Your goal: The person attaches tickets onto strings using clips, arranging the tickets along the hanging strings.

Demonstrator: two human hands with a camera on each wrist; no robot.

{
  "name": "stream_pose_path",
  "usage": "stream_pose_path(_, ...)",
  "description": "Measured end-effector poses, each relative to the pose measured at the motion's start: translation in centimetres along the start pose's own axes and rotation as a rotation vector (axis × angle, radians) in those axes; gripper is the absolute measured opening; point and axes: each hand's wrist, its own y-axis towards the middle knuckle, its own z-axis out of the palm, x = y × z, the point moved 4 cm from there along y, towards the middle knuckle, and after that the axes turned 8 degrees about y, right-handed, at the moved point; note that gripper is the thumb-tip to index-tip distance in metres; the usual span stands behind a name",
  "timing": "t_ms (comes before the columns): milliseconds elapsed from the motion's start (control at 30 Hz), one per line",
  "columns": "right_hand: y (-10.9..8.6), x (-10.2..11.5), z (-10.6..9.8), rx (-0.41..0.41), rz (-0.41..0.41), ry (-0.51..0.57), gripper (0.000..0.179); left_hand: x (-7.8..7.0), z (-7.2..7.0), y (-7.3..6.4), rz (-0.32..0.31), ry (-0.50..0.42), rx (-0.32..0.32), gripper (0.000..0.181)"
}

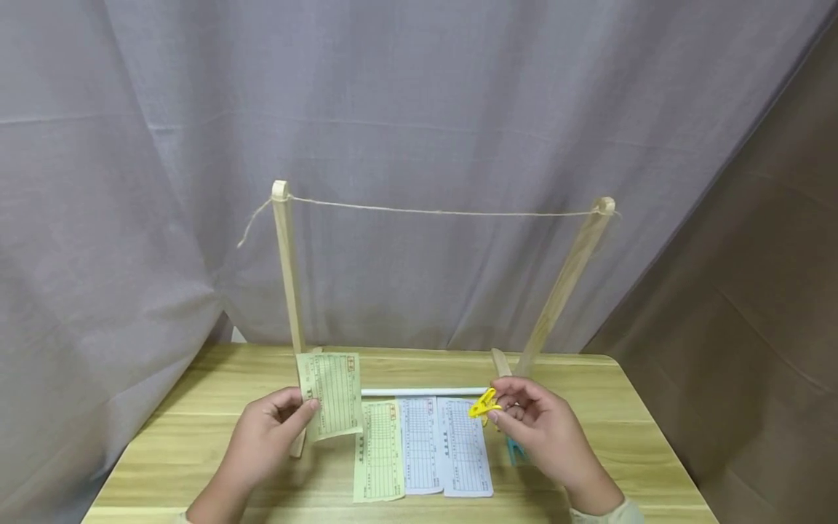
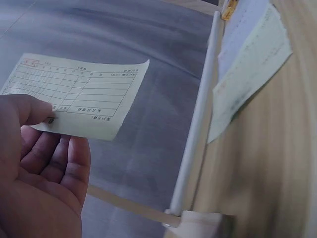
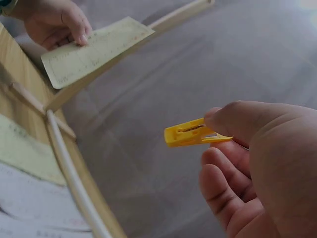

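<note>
Holding one slip (image 1: 337,393) | one yellow clip (image 1: 483,405) (right hand (image 1: 543,429)) | three slips (image 1: 421,447) below

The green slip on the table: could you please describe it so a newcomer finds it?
On the wooden table, find the white bar. Just below it in the head view, the green slip is leftmost in a row of three. Its two neighbours are bluish slips; the other green slip is in the left hand.
</note>
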Motion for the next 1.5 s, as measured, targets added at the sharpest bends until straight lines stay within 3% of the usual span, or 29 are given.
stream_pose_path(200,1.8,3.0,-0.1,0.011,-0.073,0.015,0.042,-1.6,-1.0,1.1,0.086,0.000,-0.033,0.018)
stream_pose_path(500,4.4,6.2,0.2,0.045,-0.100,-0.061,0.041,-3.5,-1.6,2.3,0.087,0.041,-0.038,0.023)
stream_pose_path(1000,8.5,12.1,0.7,0.068,-0.211,-0.192,0.041,-6.7,-2.9,4.0,0.159,0.023,-0.074,0.024)
stream_pose_path(1300,10.4,14.9,1.6,0.075,-0.249,-0.159,0.041,-7.8,-3.6,4.7,0.211,0.012,-0.087,0.024)
stream_pose_path(1500,11.7,16.4,2.0,0.086,-0.300,-0.196,0.039,-8.7,-3.7,5.1,0.220,0.020,-0.106,0.024)
